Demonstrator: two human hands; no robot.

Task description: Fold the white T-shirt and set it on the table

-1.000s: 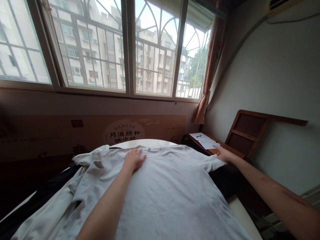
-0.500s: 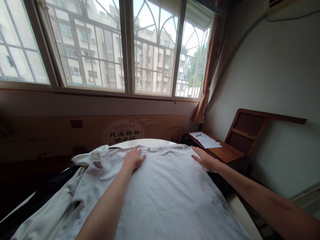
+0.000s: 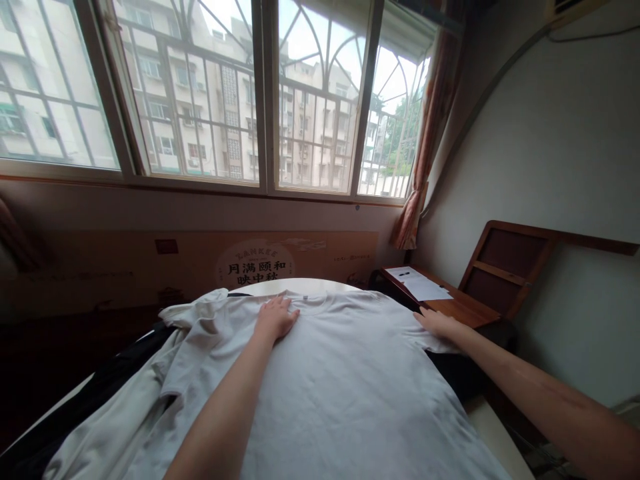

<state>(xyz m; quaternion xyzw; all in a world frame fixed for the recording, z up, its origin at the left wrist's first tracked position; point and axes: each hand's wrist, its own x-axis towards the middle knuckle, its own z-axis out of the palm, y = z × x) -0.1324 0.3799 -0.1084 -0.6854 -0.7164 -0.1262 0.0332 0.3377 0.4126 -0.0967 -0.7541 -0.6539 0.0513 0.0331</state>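
A white T-shirt (image 3: 345,380) lies spread flat over a round white table (image 3: 295,285), its collar toward the window. My left hand (image 3: 276,317) rests flat on the shirt just left of the collar, fingers stretched out. My right hand (image 3: 437,323) lies flat on the shirt's right sleeve at the table's right side, fingers extended. Another pale garment (image 3: 150,387) is bunched under the shirt's left side, with dark cloth (image 3: 90,407) beneath it.
A wooden side table (image 3: 445,301) with papers (image 3: 425,288) and a pen stands to the right, a folded wooden frame (image 3: 520,267) leaning on the wall behind it. A printed cardboard panel (image 3: 255,263) runs below the barred window (image 3: 260,100). A curtain (image 3: 425,133) hangs at the right.
My right hand slid from the sleeve's far end in toward the shoulder, then back out along the sleeve. My left hand stayed pressed near the collar. The view shifted slightly.
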